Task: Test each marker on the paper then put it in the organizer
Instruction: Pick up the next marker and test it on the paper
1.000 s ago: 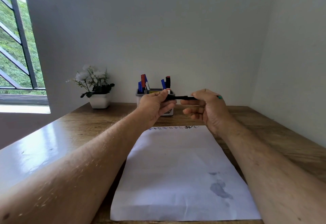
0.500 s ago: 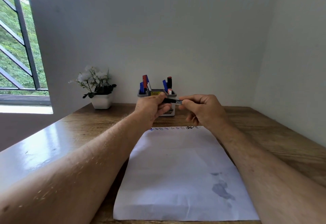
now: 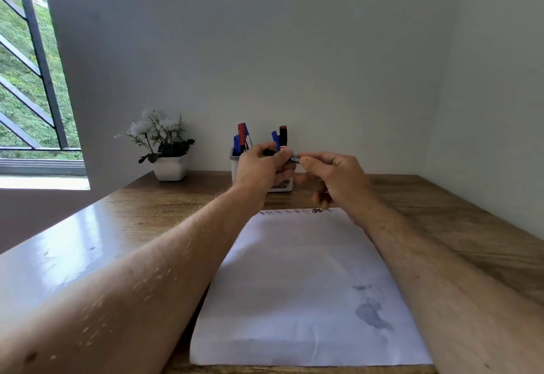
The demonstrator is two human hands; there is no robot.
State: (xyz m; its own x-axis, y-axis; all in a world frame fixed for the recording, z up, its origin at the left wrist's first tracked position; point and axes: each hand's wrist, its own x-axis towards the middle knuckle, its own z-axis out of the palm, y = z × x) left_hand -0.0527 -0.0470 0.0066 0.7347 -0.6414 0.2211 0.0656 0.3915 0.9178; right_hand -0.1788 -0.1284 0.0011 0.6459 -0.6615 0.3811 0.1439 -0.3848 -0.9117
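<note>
Both grips on one dark marker (image 3: 295, 159), held level in the air just in front of the organizer (image 3: 234, 164). Left hand (image 3: 260, 169) has fingers and thumb curled round one end; right hand (image 3: 332, 176) pinches the other end with thumb and forefinger, its other fingers curled loosely below. We see only a short bit of marker between the hands, so we can't tell whether it is capped. The organizer stands at the back of the counter (image 3: 441, 226), against the wall, with blue and red markers upright in it. The paper (image 3: 306, 285) lies flat below the hands, with a row of small scribbles along its far edge and a grey smudge near the front right. A potted plant (image 3: 164, 144) stands left of the organizer.
</note>
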